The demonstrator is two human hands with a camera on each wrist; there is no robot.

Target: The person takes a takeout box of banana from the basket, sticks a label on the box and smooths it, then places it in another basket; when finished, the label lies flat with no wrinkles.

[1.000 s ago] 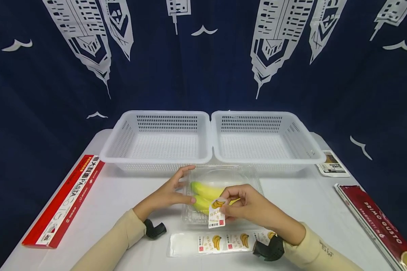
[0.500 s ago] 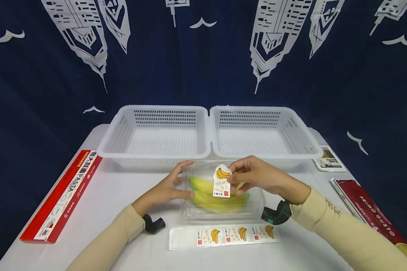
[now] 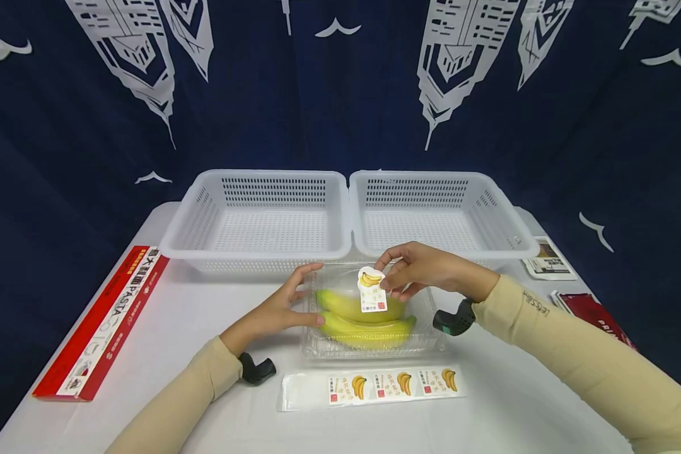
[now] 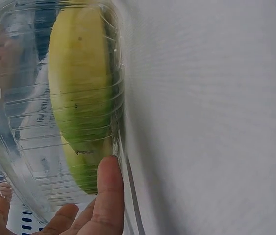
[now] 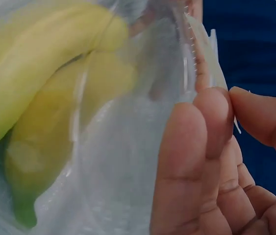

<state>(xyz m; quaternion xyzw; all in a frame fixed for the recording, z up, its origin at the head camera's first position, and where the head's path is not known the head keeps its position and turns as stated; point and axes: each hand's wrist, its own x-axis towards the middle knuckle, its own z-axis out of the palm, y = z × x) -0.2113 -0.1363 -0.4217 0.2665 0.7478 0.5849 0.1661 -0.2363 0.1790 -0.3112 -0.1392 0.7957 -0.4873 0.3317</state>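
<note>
A clear lidded container (image 3: 340, 350) with yellow bananas (image 3: 369, 333) inside stands at the middle of the table. My left hand (image 3: 269, 315) holds its left side, thumb at the front and fingers farther back; in the left wrist view the thumb (image 4: 109, 191) touches the side wall. Between thumb and fingers, my right hand (image 3: 434, 271) pinches the right edge of a white banana sticker (image 3: 372, 291) over the lid. The right wrist view shows the sticker (image 5: 213, 54) edge-on by the fingers; whether it touches the lid I cannot tell.
Two white baskets (image 3: 255, 255) (image 3: 445, 254) stand side by side behind the container. A strip of banana stickers (image 3: 374, 386) lies in front. At the left lies a red pasta box (image 3: 102, 325); a red packet (image 3: 596, 315) and a small pack (image 3: 549, 261) lie right.
My right hand has moved the sticker back and up over the lid, from the container's front part. My left hand has stayed at the left side. The head view has shifted slightly.
</note>
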